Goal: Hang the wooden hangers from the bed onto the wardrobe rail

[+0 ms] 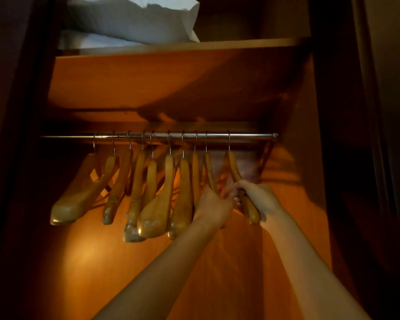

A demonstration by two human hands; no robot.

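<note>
Both hands work at the right end of a row of wooden hangers [155,211] hooked on the wardrobe rail [252,135].

The rightmost hanger [233,167] hangs tilted at centre right of the frame. The right hand [259,199] has its fingers wrapped round the hanger's lower arm. The left hand [214,204], just beside it, is curled round the neighbouring hanger [208,169], though its fingertips are hidden. The step looks like seating and spacing these two hangers. It would be best to check that each hook sits fully over the rail, then let go of one at a time so the wooden arms do not tangle. Bare rail runs right to the wardrobe side wall [310,158], with another bare stretch at far left. The shelf [171,46], which carries a pillow [129,19], sits close above the rail and leaves little room to lift.
</note>
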